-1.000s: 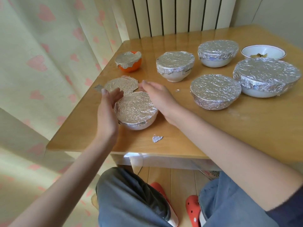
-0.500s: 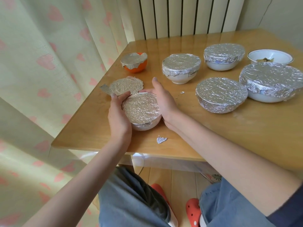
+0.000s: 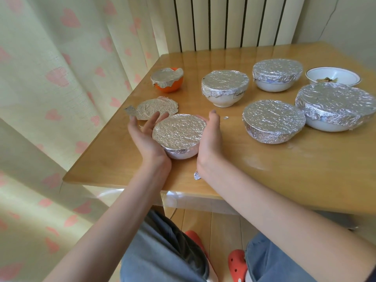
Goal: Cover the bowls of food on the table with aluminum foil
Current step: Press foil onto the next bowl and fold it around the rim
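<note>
Seven bowls are standing on the wooden table (image 3: 264, 159), and six of them are wearing foil. The foil-covered white bowl (image 3: 179, 135) nearest the table's front edge is sitting between the two hands. The left hand (image 3: 142, 133) is lying against its left side with straight fingers pointing away from the person, palm turned toward the bowl; it is released, not clenched. The right hand (image 3: 209, 139) is pressing flat against the right side, fingers also straight, gripping nothing. Just beyond the left fingers a loose round foil sheet (image 3: 156, 108) is lying flat on the wood. Farther beyond it the orange bowl (image 3: 168, 82) is standing, only partly covered. Beyond the right hand a tall covered bowl (image 3: 224, 87) is standing, and to the right of that hand a wide covered bowl (image 3: 272, 121) is resting. Still farther right are a big covered bowl (image 3: 335, 106), another covered bowl (image 3: 276, 74) and the uncovered bowl (image 3: 333, 75) with some food. A small foil scrap (image 3: 197, 176) is lying beside the right wrist. A curtain with pink hearts (image 3: 61, 78) is hanging to the left of the left hand, and a white radiator (image 3: 234, 21) is standing behind the table.

Compared with half a second ago, both hands are staying beside the same bowl, but the left fingers are now opening outward, away from the foil rim.
</note>
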Demonstrator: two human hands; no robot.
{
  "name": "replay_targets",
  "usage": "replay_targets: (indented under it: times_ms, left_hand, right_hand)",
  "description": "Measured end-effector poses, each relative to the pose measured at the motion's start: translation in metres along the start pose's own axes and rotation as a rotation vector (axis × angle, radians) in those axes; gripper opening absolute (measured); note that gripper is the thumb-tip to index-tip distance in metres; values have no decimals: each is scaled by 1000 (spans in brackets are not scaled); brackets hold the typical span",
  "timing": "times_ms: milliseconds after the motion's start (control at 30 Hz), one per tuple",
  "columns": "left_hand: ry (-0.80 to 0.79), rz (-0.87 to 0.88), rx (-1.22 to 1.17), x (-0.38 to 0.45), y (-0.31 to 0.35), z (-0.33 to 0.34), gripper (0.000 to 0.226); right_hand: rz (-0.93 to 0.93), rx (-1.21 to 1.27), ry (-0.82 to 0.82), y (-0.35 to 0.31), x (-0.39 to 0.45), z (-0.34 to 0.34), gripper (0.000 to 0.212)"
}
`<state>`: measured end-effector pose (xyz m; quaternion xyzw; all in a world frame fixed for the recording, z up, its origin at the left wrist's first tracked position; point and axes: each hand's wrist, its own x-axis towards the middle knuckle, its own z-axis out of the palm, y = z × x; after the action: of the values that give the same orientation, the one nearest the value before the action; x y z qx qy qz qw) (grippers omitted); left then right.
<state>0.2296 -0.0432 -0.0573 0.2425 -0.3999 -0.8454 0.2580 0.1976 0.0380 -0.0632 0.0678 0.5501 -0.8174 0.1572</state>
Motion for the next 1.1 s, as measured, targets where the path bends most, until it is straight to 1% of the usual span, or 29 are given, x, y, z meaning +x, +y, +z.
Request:
replay_targets:
  times_ms: [67,133,167,233,300,333,400,433,467,533,600,667,700,800,833,867,933,967,1033,1100]
  left_hand:
    - [-48,-23,36,5,2,1,70]
    - [-79,-26,106,12,6,-7,73]
    - [-65,-15,157,15,10,-12,73]
    - [29,49,201,18,15,-24,67]
    - [98,78,187,10,15,-29,61]
    - [86,60,169,4,12,-28,59]
    - [-10,0,123,-8,3,-20,61]
    - [-48,-13,120,-12,0,-15,64]
    - [-54,-10,120,-14,-1,-10,65]
    - [0,12,132,-16,-1,-3,66]
    - [16,28,164,-15,-3,-3,67]
    - [1,29,192,-17,-4,-4,71]
    - [-1,32,210,-18,-3,-4,73]
    - [14,30,245,-20,0,-5,82]
    - [14,29,251,-21,1,-5,87]
    - [-6,18,258,-19,1,-7,92]
    - [-28,-15,276,-17,6,-12,99]
    - [-17,-26,280,-20,9,-12,94]
    - [7,-6,246,-23,10,-17,74]
    - [-40,18,255,-27,2,-19,64]
  right_hand:
    - [-13,-21,-6,-2,1,-4,49]
    - [-38,-94,-36,-3,5,-13,54]
    - [-62,-146,-39,-7,7,-17,55]
    - [-121,-230,-33,-17,15,-23,56]
    - [-162,-293,-120,-24,28,-23,58]
    - [-165,-354,-189,-27,30,-19,60]
    - [-153,-441,-297,-26,33,-11,67]
    - [-129,-444,-319,-24,35,-9,69]
    - [-98,-425,-322,-23,36,-8,70]
    - [-54,-384,-307,-22,36,-10,65]
    - [-54,-382,-281,-22,37,-13,60]
    - [-59,-392,-265,-21,39,-12,60]
    - [-52,-414,-261,-21,36,-10,68]
    - [-25,-472,-248,-18,39,-9,106]
    - [-30,-492,-264,-18,43,-11,110]
    - [-32,-517,-290,-20,43,-13,106]
    - [-40,-537,-376,-29,43,-16,92]
    - [-52,-527,-409,-33,45,-18,87]
    - [-89,-523,-415,-39,49,-19,78]
    - [-98,-557,-434,-39,49,-16,82]
